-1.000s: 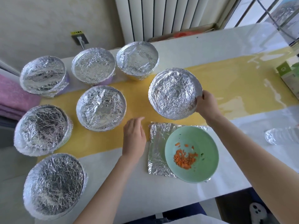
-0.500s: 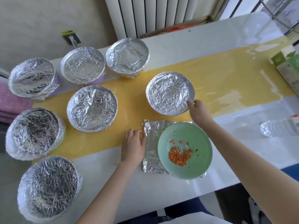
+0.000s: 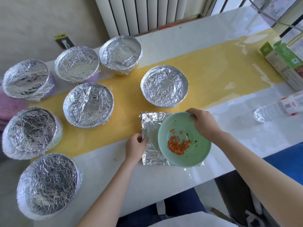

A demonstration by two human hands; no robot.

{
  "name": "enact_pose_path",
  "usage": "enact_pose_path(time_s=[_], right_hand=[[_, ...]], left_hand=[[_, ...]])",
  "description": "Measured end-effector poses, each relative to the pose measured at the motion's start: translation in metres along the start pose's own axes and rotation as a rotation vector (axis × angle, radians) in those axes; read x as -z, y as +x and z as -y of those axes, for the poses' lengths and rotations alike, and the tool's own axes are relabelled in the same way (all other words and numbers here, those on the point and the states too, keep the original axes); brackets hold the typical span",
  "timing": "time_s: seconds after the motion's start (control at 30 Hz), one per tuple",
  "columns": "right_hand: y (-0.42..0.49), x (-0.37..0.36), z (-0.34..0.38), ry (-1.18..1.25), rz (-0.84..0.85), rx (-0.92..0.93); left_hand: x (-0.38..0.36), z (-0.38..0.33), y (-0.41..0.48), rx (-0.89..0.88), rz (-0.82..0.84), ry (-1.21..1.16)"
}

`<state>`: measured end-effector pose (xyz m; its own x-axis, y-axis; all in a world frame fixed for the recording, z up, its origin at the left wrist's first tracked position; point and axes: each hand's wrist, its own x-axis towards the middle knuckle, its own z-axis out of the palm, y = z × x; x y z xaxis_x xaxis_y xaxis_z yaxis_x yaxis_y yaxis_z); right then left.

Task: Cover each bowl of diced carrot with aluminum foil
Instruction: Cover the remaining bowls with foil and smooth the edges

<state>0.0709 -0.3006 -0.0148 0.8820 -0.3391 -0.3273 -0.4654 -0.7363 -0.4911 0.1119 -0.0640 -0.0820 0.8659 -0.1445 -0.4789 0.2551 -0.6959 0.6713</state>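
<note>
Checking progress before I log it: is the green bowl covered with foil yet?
No, the green bowl stands uncovered with diced carrot showing, the foil sheet lying beneath it.

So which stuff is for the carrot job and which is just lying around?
Job: green bowl, diced carrot, foil sheet, left hand pinching the sheet, right hand gripping the bowl, seven foil-covered bowls.
Lying about: water bottle, green box, purple cloth.
</note>
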Motion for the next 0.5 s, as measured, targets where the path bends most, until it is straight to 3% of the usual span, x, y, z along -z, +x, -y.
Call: enact_pose_path(time_s=[0.23, 0.5], right_hand=[[-0.018, 0.003, 0.013, 0.074, -0.032, 0.033], [-0.043, -0.027, 0.038, 0.098, 0.079, 0.058]], left_hand=[[0.034, -0.015, -0.019, -0.152, -0.142, -0.155], [0.100, -0.030, -0.049, -0.347, -0.410, -0.111]])
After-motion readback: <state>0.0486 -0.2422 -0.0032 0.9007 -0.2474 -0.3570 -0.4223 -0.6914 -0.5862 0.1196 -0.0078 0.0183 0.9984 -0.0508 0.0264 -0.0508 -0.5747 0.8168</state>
